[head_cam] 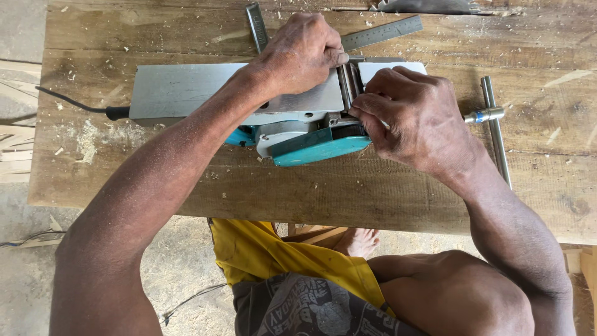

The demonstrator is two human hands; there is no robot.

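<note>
An electric planer [186, 90] lies upside down on a wooden plank bench [373, 193], its flat grey metal sole facing up and its teal body [320, 148] toward me. My left hand [301, 53] rests on the sole with fingertips at the cutter slot [348, 81]. My right hand [407, 118] is on the other side of the slot, fingers curled and pinching at the slot's near end. What the fingertips hold is hidden. The planer's black cord [68, 102] runs off to the left.
A steel ruler [382, 32] and a grey flat tool [256, 25] lie beyond the planer. A metal T-handled wrench [494, 121] lies to the right. Wood shavings dot the bench. A saw blade [429, 6] shows at the top edge. My knees and yellow cloth are below the bench.
</note>
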